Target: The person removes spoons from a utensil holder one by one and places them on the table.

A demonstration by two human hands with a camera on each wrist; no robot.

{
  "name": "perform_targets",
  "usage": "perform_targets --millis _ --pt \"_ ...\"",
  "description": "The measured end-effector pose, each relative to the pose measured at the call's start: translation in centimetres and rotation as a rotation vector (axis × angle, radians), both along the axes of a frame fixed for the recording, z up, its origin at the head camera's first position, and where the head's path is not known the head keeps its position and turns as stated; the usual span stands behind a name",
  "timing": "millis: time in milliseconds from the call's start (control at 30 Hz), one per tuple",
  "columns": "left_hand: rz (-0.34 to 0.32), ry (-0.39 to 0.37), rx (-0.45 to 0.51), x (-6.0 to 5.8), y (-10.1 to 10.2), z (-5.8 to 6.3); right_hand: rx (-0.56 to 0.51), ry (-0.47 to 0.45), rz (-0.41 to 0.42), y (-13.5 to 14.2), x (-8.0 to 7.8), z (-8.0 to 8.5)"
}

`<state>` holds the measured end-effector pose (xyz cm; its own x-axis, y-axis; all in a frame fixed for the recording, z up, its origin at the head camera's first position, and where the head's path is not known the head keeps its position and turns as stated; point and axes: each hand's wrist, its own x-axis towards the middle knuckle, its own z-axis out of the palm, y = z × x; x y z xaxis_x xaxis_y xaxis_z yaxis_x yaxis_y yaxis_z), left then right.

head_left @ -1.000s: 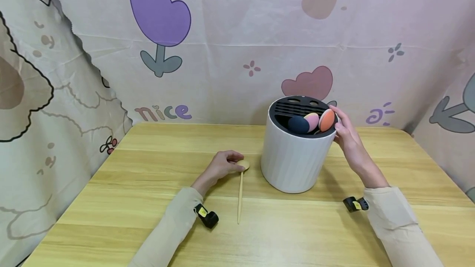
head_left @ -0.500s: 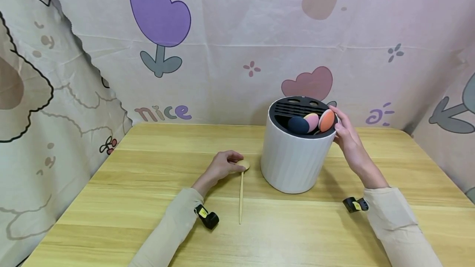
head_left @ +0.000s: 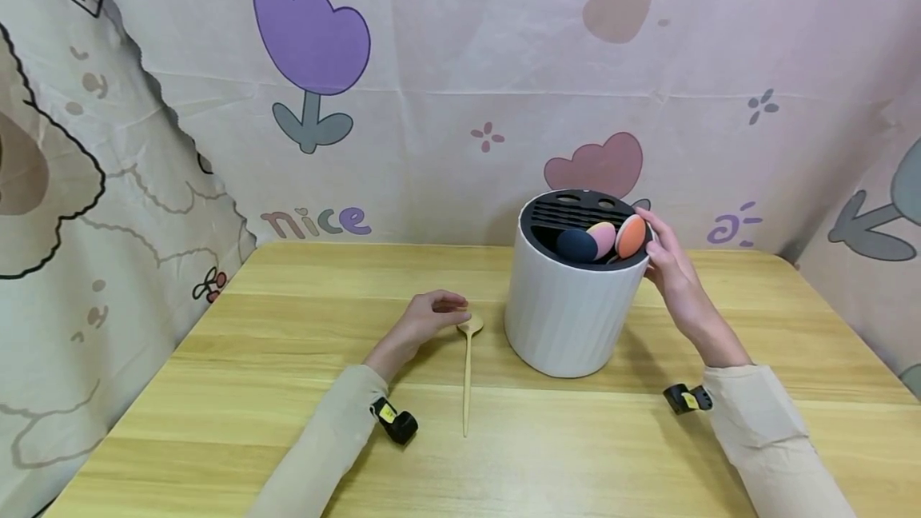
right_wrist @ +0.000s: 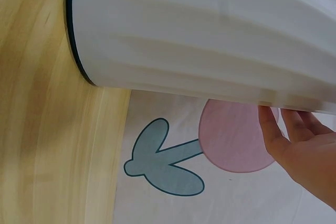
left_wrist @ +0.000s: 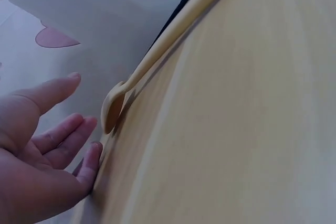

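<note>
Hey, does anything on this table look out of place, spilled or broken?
Nothing appears spilled or broken. Only the yellow spoon stands out mildly: it lies on the table beside the left hand, while the colored utensils sit in the white holder.

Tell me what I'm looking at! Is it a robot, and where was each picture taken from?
There's no robot here, just a person using bare hands. The wide picture comes from a camera worn on the head, looking forward and down. The other two come from small black cameras, one on each wrist, looking at that hand's work.

On the wooden table lies a pale yellow spoon. Beside it stands a white utensil holder, with dark blue, pink and orange ends poking out of its black top. The right hand touches the holder's side. The left hand is next to the spoon's bowl but isn't gripping it.
</note>
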<state>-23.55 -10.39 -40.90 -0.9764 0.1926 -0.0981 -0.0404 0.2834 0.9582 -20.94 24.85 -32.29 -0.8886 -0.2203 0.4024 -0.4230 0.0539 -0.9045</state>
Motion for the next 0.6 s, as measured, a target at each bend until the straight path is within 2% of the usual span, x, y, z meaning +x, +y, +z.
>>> perform_targets --millis 133,300,467,600 --pt "0.000 -0.006 0.006 0.2 -0.3 0.9 -0.006 0.000 0.002 0.1 0.0 0.0" --pt "-0.010 0.027 0.015 0.8 -0.5 3.4 -0.007 -0.007 -0.007 0.1 0.1 0.1" --pt "-0.035 0.118 -0.043 1.8 -0.3 6.8 -0.011 -0.009 -0.003 0.0 0.1 0.1" --pt "-0.067 0.215 -0.069 2.7 0.2 8.8 -0.022 -0.010 0.001 -0.2 0.1 0.1"
